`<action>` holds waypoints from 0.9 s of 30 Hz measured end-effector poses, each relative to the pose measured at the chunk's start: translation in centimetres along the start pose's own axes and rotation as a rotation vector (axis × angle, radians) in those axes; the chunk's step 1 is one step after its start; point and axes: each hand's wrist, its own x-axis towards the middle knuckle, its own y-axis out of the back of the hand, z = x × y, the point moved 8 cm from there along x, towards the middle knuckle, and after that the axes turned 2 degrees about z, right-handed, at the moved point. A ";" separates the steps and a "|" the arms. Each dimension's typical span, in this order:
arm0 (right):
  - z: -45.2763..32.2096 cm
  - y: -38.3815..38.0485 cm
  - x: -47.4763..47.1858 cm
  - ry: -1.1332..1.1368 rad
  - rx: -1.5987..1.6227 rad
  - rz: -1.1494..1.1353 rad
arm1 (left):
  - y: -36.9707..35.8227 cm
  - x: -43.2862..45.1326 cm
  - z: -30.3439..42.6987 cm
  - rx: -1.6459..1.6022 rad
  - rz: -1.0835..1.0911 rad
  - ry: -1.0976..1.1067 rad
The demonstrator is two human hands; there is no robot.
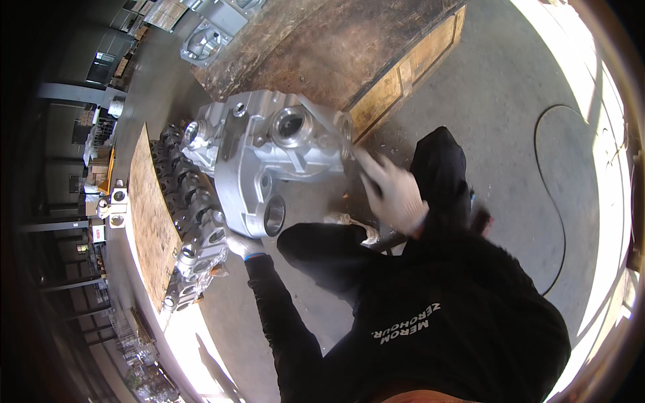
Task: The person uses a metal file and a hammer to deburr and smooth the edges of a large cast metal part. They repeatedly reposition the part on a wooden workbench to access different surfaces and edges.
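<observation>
A large silvery cast-metal housing (pixel 239 171) with round machined bores is in front of me, beside the wooden table. My left hand (pixel 243 245), in a white glove, holds its lower end; the fingers are mostly hidden behind the casting. My right hand (pixel 393 189), also gloved and blurred by motion, is at the right of the housing. From its fingers a long, flat, blurred tool (pixel 322 113) reaches over the casting's upper right side; its exact kind cannot be told.
A worn wooden table (pixel 322 50) spans the top, with another metal casting (pixel 204 44) at its left corner. Many castings (pixel 194 194) stand at the left beside a wooden board (pixel 151 211). A cable (pixel 557 216) curves over the floor at right. My knees are below the housing.
</observation>
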 end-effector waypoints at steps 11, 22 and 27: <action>1.8 0.3 2.3 -0.062 0.223 -0.067 | 1.4 0.6 -2.1 0.038 0.037 -0.003; 2.4 0.0 2.1 -0.280 0.483 -0.249 | 2.4 1.0 -1.7 0.079 0.134 -0.056; 3.9 -1.5 5.7 -0.141 0.462 -0.179 | 1.5 0.8 -1.9 0.085 0.132 -0.100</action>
